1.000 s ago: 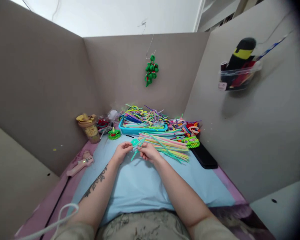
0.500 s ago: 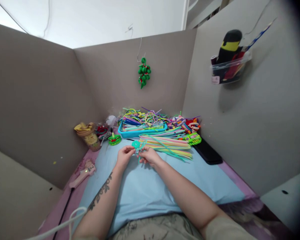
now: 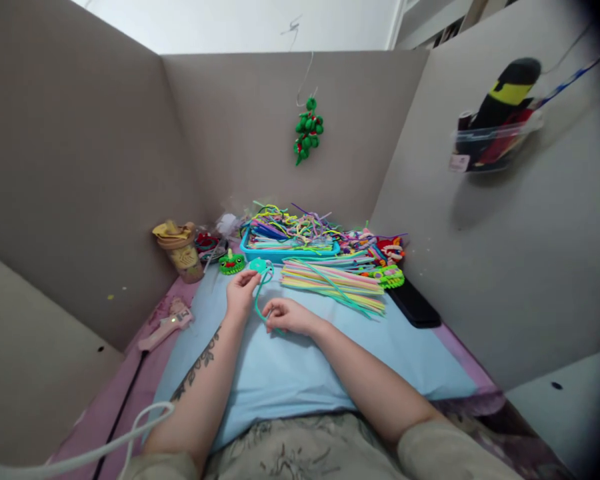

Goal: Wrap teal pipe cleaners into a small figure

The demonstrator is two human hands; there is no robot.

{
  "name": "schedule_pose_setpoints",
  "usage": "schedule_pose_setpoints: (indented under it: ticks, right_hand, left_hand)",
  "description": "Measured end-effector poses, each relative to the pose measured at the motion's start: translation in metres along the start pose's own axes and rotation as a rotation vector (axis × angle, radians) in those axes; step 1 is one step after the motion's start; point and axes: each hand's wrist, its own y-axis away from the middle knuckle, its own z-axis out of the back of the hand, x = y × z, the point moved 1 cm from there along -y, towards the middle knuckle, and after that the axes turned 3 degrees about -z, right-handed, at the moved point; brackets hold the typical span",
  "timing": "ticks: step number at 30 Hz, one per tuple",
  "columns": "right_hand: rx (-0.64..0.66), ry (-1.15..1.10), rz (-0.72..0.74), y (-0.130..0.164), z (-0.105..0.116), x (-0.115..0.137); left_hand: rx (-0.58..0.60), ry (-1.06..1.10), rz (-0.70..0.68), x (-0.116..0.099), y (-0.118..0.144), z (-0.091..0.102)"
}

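Btwn hands [image 3: 263, 303]: fuzzy teal pipe-cleaner coil [image 3: 259, 267]

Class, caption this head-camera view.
Left hand and right hand hold a teal pipe cleaner over the blue mat.

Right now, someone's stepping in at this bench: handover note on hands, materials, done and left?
Left hand: pinching the coiled head of a teal pipe cleaner above the blue mat.
Right hand: on the mat, gripping the stem's lower end.
Materials: loose pipe cleaners lie beside the right hand, more in the blue tray behind.
Done: one end coiled.
Left: stem is unshaped.
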Motion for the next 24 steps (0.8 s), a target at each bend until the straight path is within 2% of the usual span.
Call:
schedule_pose_setpoints:
  ticks: [6, 11, 14, 17, 21, 24]
  right_hand:
    - [0.022, 0.105, -0.047, 0.001, 0.003, 0.000]
    - [0.201, 0.179, -0.088, 0.004, 0.008, 0.006]
    - [0.209, 0.213, -0.107, 0.003, 0.008, 0.006]
    - [0.015, 0.291, -0.054, -0.003, 0.011, 0.005]
    - [-0.348, 0.541, 0.167, -0.012, 0.017, 0.004]
    - [-0.434, 0.675, 0.235, -0.015, 0.020, 0.002]
  left_hand:
    - [-0.035, 0.018, 0.037, -0.001, 0.000, 0.006]
    - [-0.045, 0.021, 0.066, 0.001, -0.001, 0.012]
    - [-0.067, 0.018, 0.072, 0.002, -0.002, 0.015]
    - [-0.053, 0.038, 0.044, 0.004, -0.001, 0.016]
    - [-0.044, 0.048, 0.053, 0.007, -0.001, 0.017]
    - [-0.038, 0.026, 0.067, 0.009, -0.003, 0.015]
